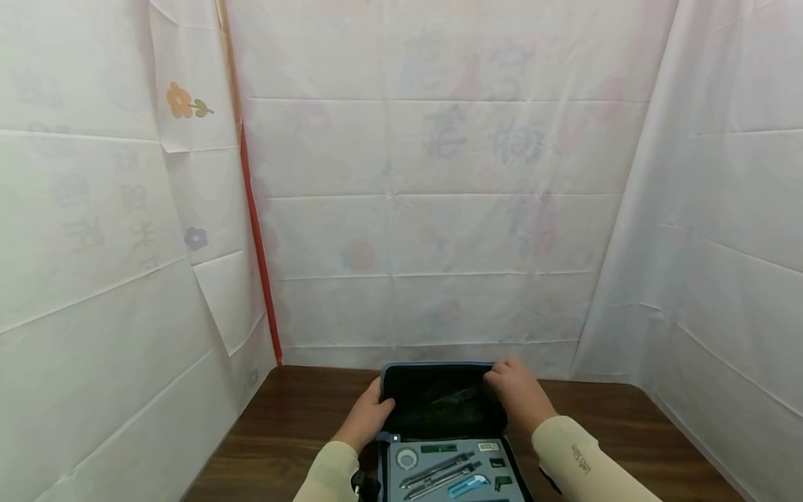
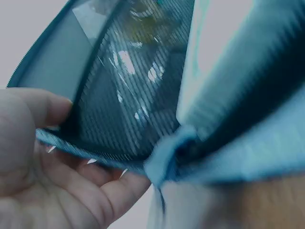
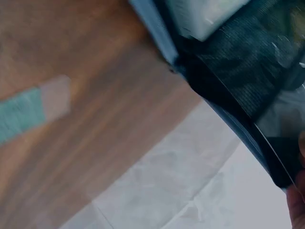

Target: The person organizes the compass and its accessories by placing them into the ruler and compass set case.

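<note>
A zippered case stands unfolded at the table's near edge, its dark-lined lid (image 1: 439, 411) raised. My left hand (image 1: 366, 418) grips the lid's left edge, thumb inside and fingers behind. At the lid's upper right corner, my right hand (image 1: 521, 394) pinches the rim; only its fingertips show in the right wrist view. Inside the lid is a mesh pocket (image 2: 128, 100) with something clear and shiny behind it. The grey tray (image 1: 452, 450) below holds a white ring (image 1: 406, 458), slim pen-like tools (image 1: 437, 471), a light-blue cutter (image 1: 468, 486) and small dark green pieces.
The dark wooden table (image 1: 301, 418) extends to both sides of the case. White sheets (image 1: 439, 223) hang behind and at both sides. A green-and-clear strip (image 3: 28, 109) lies on the table in the right wrist view.
</note>
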The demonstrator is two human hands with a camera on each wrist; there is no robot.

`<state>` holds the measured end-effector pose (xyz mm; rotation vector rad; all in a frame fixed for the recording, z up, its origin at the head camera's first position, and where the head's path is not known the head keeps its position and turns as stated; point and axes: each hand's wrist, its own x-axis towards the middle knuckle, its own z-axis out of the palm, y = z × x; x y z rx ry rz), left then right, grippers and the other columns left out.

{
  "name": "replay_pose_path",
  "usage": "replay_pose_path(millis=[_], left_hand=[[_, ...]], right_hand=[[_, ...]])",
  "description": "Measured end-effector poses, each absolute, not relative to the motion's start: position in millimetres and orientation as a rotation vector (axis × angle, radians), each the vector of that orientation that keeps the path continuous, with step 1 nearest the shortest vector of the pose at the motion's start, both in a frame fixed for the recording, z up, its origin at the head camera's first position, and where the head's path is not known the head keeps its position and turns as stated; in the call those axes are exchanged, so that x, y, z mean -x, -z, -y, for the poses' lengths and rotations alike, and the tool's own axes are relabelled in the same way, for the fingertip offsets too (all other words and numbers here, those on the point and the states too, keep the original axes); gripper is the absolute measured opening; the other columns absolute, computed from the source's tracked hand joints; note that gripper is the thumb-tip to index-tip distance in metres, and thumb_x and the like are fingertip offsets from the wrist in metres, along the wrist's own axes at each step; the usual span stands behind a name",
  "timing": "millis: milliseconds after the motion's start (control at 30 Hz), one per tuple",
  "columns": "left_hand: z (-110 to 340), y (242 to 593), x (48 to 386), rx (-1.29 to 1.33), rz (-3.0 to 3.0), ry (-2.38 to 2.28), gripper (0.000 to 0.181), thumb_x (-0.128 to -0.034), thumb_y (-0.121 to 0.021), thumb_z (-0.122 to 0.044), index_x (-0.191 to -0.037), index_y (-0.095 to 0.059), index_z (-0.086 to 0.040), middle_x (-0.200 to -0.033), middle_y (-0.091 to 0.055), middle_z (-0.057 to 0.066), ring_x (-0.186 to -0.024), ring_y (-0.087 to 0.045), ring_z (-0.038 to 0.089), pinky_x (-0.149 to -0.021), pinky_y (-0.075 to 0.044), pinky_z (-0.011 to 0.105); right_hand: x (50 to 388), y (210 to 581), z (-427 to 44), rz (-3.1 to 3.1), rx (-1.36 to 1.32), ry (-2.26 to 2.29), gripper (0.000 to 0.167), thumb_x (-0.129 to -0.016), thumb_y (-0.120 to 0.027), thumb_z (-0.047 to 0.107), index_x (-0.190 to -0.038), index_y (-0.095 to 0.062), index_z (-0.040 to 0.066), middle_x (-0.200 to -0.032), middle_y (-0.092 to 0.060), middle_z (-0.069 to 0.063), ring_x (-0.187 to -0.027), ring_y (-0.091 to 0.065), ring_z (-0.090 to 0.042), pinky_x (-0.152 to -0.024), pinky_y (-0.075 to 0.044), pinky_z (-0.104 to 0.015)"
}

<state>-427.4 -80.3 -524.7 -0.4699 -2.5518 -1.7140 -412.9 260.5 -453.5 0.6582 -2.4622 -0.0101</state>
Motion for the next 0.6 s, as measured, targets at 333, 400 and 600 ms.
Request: replay_pose_path(millis=[333, 400, 600], left_hand=[[75.7, 503.8, 423.1, 0.305, 2.542, 1.66, 0.068, -0.1068, -0.06, -0.009, -0.168, -0.029, -0.008, -0.174, -0.028, 0.021, -0.158, -0.03, 0.048, -0.12, -0.033, 0.071], [76.6, 504.5, 423.5, 0.315, 2.547, 1.662, 0.069, -0.1073, -0.059, -0.008, -0.168, -0.028, -0.008, -0.175, -0.027, 0.021, -0.158, -0.03, 0.049, -0.12, -0.033, 0.071], [80.9, 505.6, 424.0, 0.34, 2.546, 1.665, 0.069, -0.1067, -0.058, -0.006, -0.168, -0.027, -0.004, -0.174, -0.025, 0.024, -0.157, -0.03, 0.051, -0.122, -0.031, 0.07]], right_hand=[[396.4, 486.2, -251.9, 2.38, -0.699, 0.0, 0.048, -0.085, -0.087, 0.006, -0.13, -0.073, 0.0, -0.132, -0.069, -0.014, -0.126, -0.065, -0.033, -0.103, -0.057, -0.048], [391.3, 494.5, -251.8, 2.396, -0.701, -0.03, 0.056, -0.084, -0.088, 0.007, -0.136, -0.07, 0.001, -0.145, -0.064, -0.017, -0.139, -0.058, -0.037, -0.108, -0.054, -0.052], [382.0, 507.4, -245.5, 2.479, -0.57, -0.172, 0.052, -0.087, -0.08, 0.005, -0.138, -0.069, 0.011, -0.147, -0.051, -0.02, -0.139, -0.048, -0.042, -0.106, -0.052, -0.059]])
